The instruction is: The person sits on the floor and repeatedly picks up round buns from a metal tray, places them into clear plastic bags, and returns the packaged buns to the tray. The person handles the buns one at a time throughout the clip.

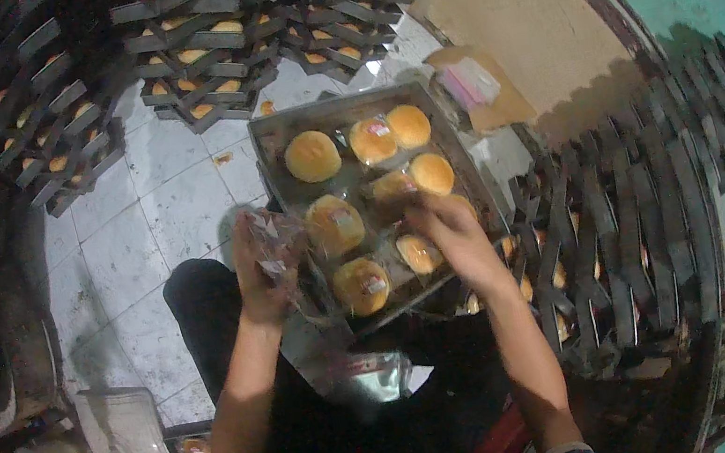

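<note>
We clamp our left hand (263, 271) around a clear wrapper (275, 240) just left of the metal tray (272, 132), keeping it ready, while our right hand (450, 230) closes on a near bun (419, 253).

A clear plastic bag (275, 240), crinkled and glinting, stands bunched in the left hand (261, 276), just left of the tray (272, 132). The tray is a shallow, grey metal rectangle, turned slightly askew. It holds round golden buns (312, 156), some bare, some in clear wrap with small labels. The right hand (448, 227) rests on a bun near the tray's right edge.
</note>
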### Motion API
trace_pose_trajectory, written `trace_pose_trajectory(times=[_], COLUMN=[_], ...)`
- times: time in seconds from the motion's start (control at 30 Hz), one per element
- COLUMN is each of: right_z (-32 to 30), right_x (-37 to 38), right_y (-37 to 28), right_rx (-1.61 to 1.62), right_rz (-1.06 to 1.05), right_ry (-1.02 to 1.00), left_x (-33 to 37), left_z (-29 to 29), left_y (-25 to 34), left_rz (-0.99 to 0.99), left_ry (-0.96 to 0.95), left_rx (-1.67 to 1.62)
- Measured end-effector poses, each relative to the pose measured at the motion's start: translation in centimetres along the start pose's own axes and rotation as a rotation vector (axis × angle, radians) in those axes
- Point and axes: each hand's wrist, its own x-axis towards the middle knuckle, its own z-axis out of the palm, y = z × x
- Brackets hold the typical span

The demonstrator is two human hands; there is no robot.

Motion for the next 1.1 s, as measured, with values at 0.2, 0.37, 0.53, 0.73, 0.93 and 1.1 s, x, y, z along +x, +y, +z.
trace_pose_trajectory(times=[0.2, 0.37, 0.53, 0.73, 0.93, 1.1], right_z=[5.5, 7.7, 6.3, 1.7, -0.4, -0.3], right_x=[18.5, 25.7, 28.5, 25.2, 14.7, 0.1], right_y=[6.8, 9.4, 6.5, 3.9, 1.8, -2.3], right_rx=[-0.718, -1.218, -1.163, -1.428, -0.808, 0.339], right_rz=[-0.354, -0.385, -0.109, -0.305, -0.134, -0.139], right_ry=[0.187, 0.061, -0.106, -0.482, -0.178, 0.185], left_x=[2.0, 2.4, 2.2, 2.1, 1.2, 0.1], left_z=[-1.5, -0.5, -0.4, -0.6, 0.3, 1.0], left_y=[-0.1, 0.6, 1.3, 1.0, 0.4, -0.6], left_rz=[-0.213, -0.109, -0.155, -0.119, -0.208, -0.379], left_ry=[0.064, 0.118, 0.087, 0.126, 0.244, 0.083], left_rx=[-0.369, -0.572, -0.584, -0.435, -0.240, -0.150])
